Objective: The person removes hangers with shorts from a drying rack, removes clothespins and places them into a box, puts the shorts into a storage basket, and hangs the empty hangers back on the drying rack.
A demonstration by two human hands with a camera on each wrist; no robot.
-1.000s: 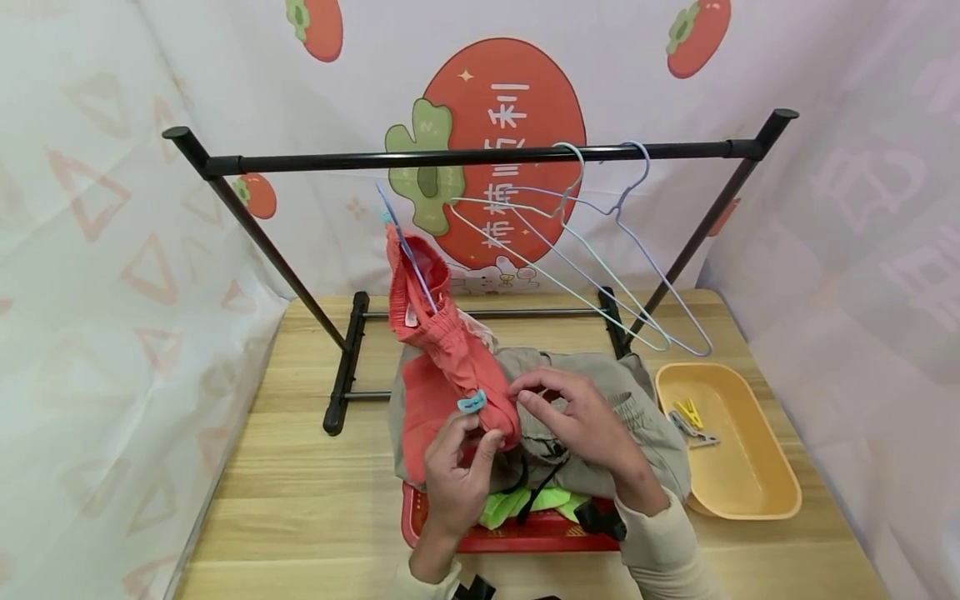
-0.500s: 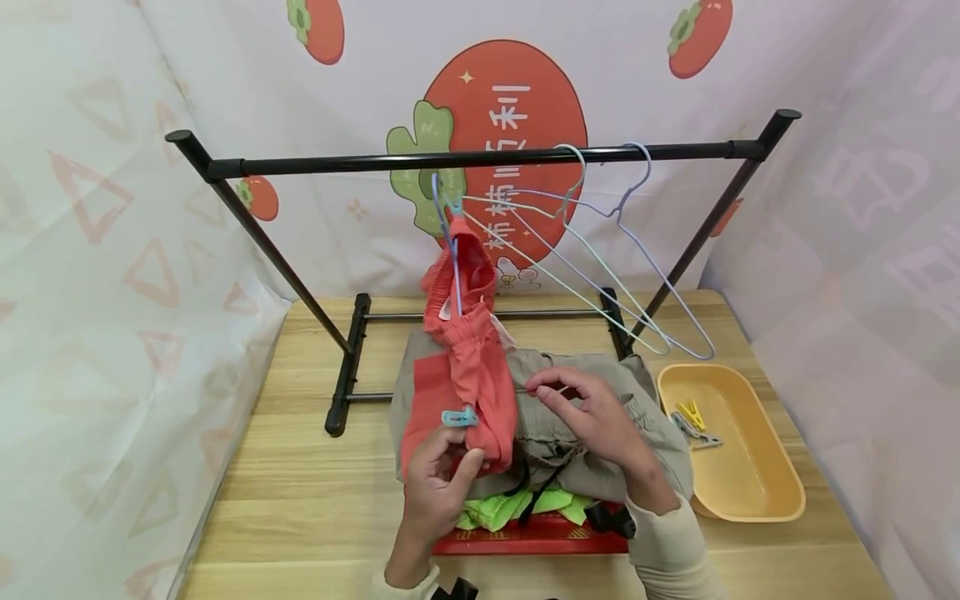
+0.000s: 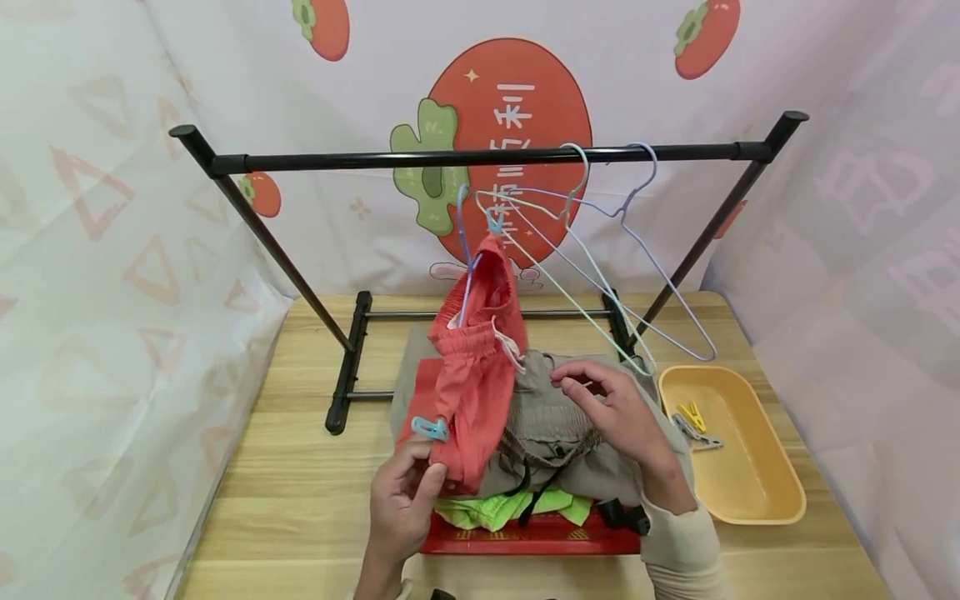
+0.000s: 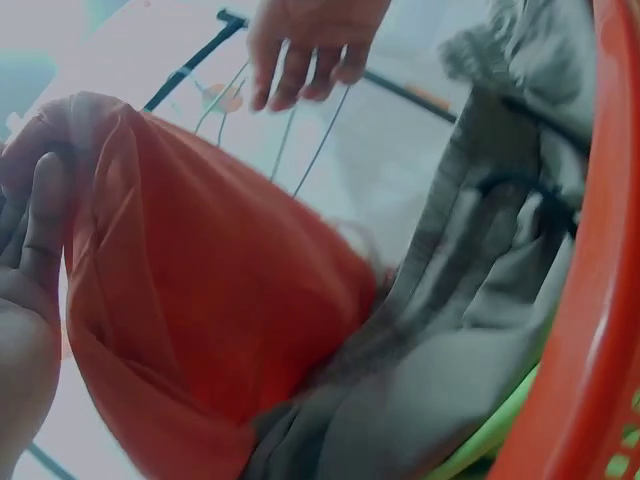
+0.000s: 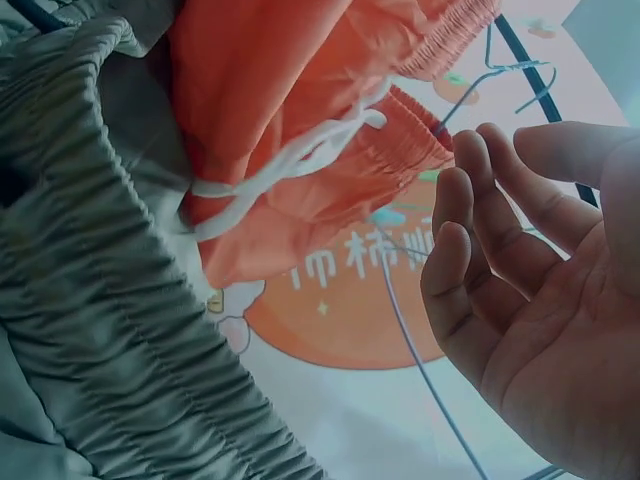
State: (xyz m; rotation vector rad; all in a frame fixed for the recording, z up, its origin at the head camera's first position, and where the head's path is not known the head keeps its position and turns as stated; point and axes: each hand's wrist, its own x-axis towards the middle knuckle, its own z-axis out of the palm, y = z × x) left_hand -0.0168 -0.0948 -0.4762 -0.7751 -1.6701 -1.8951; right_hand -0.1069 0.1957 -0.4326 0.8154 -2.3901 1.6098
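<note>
Red drawstring shorts (image 3: 476, 400) with an elastic waist and white cord (image 5: 290, 160) lie tilted over grey clothing (image 3: 555, 425). A blue-violet hanger (image 3: 462, 225) runs into the waist opening. One light-blue clip (image 3: 495, 222) grips the upper corner; another light-blue clip (image 3: 430, 429) sits at the lower left of the shorts. Close by that second clip, my left hand (image 3: 405, 504) pinches the red fabric between thumb and fingers. My right hand (image 3: 615, 412), loosely bent, holds nothing above the grey clothing. In the right wrist view its fingers (image 5: 490, 250) are near the red waistband, apart from it.
A black rack (image 3: 330, 161) stands behind, with a mint-green hanger (image 3: 592, 250) and a violet hanger (image 3: 660, 267) on its bar. Under the clothes is a red basket (image 3: 525, 546) with bright green fabric (image 3: 495, 510). At right, a yellow tub (image 3: 750, 467) holds several clips (image 3: 692, 417).
My left hand has moved left and down, drawing the lower clip and fabric along. The hanger and waist have swung right. My right hand has shifted slightly right, away from the red shorts.
</note>
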